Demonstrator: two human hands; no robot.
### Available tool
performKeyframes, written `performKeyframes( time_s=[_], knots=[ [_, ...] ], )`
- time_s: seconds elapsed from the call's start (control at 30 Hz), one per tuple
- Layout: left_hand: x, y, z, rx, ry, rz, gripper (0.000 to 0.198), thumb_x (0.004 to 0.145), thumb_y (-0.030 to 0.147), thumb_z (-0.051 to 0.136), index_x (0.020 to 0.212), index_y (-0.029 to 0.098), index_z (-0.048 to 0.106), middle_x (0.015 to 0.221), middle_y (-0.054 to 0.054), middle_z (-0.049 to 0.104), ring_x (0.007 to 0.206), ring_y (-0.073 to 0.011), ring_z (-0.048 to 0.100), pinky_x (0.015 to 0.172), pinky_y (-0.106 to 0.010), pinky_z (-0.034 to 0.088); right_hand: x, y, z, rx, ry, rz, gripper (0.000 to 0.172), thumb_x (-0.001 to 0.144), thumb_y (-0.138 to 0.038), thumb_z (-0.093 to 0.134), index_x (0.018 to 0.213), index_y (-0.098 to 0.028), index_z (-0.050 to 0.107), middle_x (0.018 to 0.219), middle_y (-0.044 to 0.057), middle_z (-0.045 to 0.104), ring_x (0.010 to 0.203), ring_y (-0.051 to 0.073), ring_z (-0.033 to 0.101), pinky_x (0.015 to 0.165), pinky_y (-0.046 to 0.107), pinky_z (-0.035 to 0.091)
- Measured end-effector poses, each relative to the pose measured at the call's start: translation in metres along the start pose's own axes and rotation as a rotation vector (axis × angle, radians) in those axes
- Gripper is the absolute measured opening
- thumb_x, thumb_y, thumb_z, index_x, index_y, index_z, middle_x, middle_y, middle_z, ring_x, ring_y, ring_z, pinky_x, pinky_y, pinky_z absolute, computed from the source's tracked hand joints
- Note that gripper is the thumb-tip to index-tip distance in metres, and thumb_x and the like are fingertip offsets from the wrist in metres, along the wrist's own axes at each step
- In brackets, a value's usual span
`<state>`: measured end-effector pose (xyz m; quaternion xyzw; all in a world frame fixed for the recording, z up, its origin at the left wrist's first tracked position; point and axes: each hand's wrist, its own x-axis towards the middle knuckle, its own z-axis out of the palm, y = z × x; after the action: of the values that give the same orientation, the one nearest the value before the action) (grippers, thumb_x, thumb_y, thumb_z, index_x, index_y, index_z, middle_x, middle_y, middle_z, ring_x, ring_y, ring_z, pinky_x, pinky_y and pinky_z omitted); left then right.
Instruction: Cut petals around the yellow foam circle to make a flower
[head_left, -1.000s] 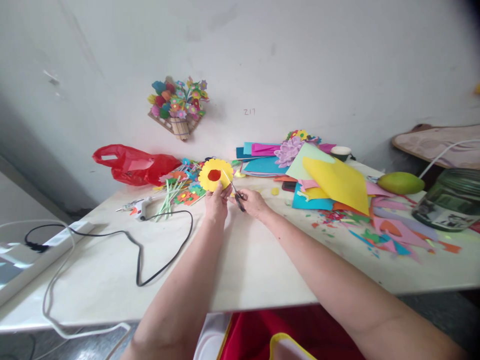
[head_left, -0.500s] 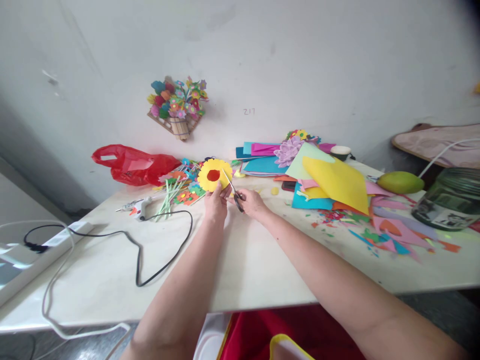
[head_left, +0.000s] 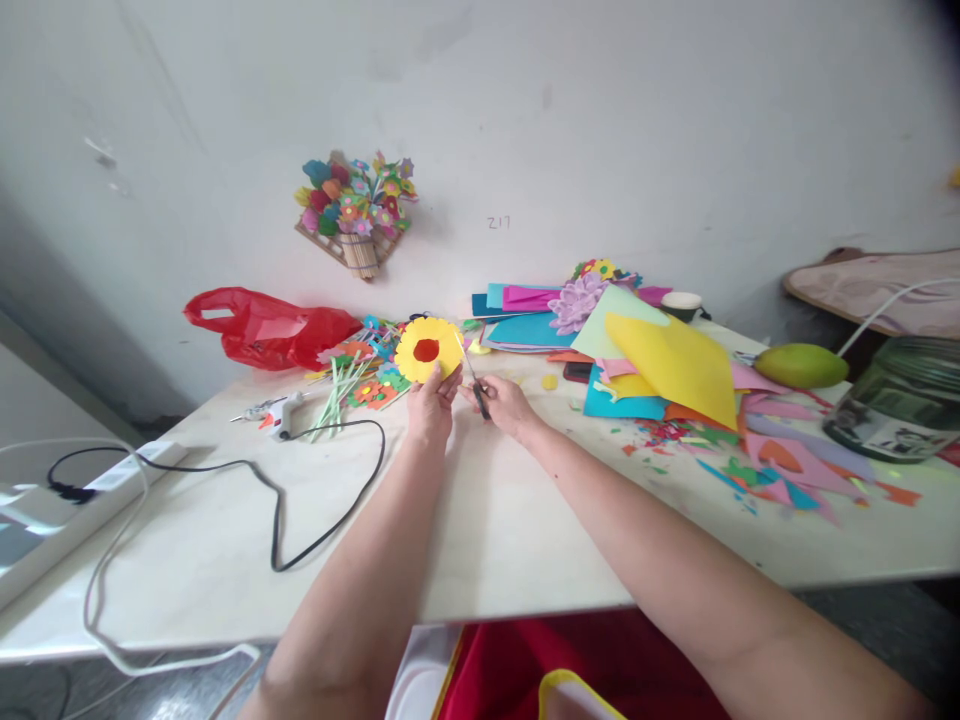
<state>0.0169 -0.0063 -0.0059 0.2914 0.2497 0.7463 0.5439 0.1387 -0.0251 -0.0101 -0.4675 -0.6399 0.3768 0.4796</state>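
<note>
Left hand (head_left: 431, 405) pinches a yellow flower (head_left: 427, 329) — right hand (head_left: 508, 405) grips scissors (head_left: 481, 398) by its edge.

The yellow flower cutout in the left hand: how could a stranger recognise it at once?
Start at the flower basket on the wall, then look down and right to the left hand. It holds the yellow flower cutout, close to the scissors. Unlike the smaller flowers near it, it is broad, with a scalloped edge and one red centre.
</note>
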Motion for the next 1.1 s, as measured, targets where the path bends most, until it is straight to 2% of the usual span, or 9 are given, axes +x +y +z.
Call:
performKeyframes(
  time_s=[0.13,0.23,0.33,0.47,0.57,0.73,0.9,1.0,1.1],
  knots=[
    [-0.001,0.003,-0.001,0.002,0.004,-0.039,0.013,0.072,0.015,0.067,0.083,0.013,0.061,0.083,-0.007,0.071,0.078,-0.0194,0.070,0.079,-0.030,0.053,-0.003,-0.011,-0.003,0.200,-0.028,0.091,0.032,0.070,-0.048,0.064,0.074,-0.017,0.057,0.056,-0.002,0.056,0.046,0.009,0.050,0.040,0.018,0.038],
    [-0.001,0.004,-0.002,0.047,0.010,-0.061,0.013,0.071,0.016,0.068,0.080,0.011,0.061,0.074,-0.006,0.069,0.069,-0.0161,0.069,0.079,-0.030,0.053,-0.005,-0.017,-0.008,0.250,-0.024,0.124,0.031,0.070,-0.045,0.066,0.070,-0.016,0.055,0.053,-0.003,0.055,0.040,0.006,0.047,0.036,0.017,0.033],
    [-0.001,0.006,-0.005,0.082,0.009,-0.045,0.018,0.069,0.017,0.071,0.082,0.012,0.060,0.073,-0.004,0.069,0.062,-0.0134,0.067,0.078,-0.030,0.053,-0.006,-0.016,-0.014,0.259,-0.056,0.151,0.030,0.073,-0.044,0.064,0.069,-0.015,0.055,0.050,-0.003,0.054,0.037,0.005,0.046,0.034,0.016,0.029],
    [0.000,0.010,-0.008,0.130,-0.009,-0.039,0.021,0.070,0.022,0.071,0.084,0.012,0.058,0.075,-0.006,0.070,0.062,-0.0139,0.067,0.078,-0.031,0.053,-0.005,-0.011,-0.022,0.289,-0.163,0.173,0.031,0.075,-0.045,0.062,0.074,-0.015,0.059,0.053,-0.001,0.057,0.037,0.006,0.048,0.034,0.016,0.028],
    [0.001,0.013,-0.008,0.137,-0.032,-0.023,0.019,0.076,0.027,0.067,0.082,0.011,0.057,0.075,-0.010,0.071,0.063,-0.0156,0.068,0.079,-0.033,0.053,-0.003,-0.006,-0.027,0.321,-0.183,0.146,0.033,0.075,-0.047,0.061,0.083,-0.014,0.062,0.055,0.000,0.059,0.038,0.007,0.050,0.034,0.017,0.027],
    [0.002,0.016,-0.009,0.128,-0.072,0.016,0.018,0.078,0.026,0.064,0.083,0.010,0.059,0.080,-0.011,0.071,0.068,-0.0175,0.069,0.082,-0.034,0.052,0.001,0.000,-0.037,0.376,-0.209,0.104,0.038,0.076,-0.049,0.058,0.086,-0.013,0.062,0.056,0.001,0.060,0.040,0.009,0.053,0.034,0.018,0.028],
    [0.005,0.019,-0.012,0.139,-0.036,-0.004,0.018,0.074,0.024,0.070,0.078,0.011,0.058,0.074,-0.009,0.070,0.070,-0.0183,0.070,0.081,-0.032,0.053,0.002,0.006,-0.053,0.372,-0.380,0.093,0.041,0.075,-0.051,0.058,0.090,-0.012,0.061,0.059,0.002,0.060,0.042,0.010,0.052,0.035,0.019,0.028],
    [0.006,0.019,-0.015,0.150,-0.072,-0.025,0.019,0.072,0.024,0.071,0.078,0.011,0.059,0.074,-0.009,0.070,0.068,-0.0180,0.070,0.079,-0.032,0.053,0.002,0.009,-0.064,0.317,-0.488,0.100,0.043,0.075,-0.051,0.057,0.091,-0.012,0.060,0.060,0.002,0.060,0.042,0.009,0.051,0.036,0.019,0.029],
    [0.006,0.018,-0.017,0.157,-0.127,-0.032,0.020,0.073,0.026,0.070,0.082,0.011,0.060,0.078,-0.010,0.071,0.068,-0.0180,0.069,0.079,-0.033,0.054,0.003,0.011,-0.073,0.289,-0.540,0.112,0.043,0.073,-0.051,0.059,0.090,-0.012,0.060,0.059,0.002,0.060,0.042,0.009,0.051,0.037,0.019,0.031]
  ],
)
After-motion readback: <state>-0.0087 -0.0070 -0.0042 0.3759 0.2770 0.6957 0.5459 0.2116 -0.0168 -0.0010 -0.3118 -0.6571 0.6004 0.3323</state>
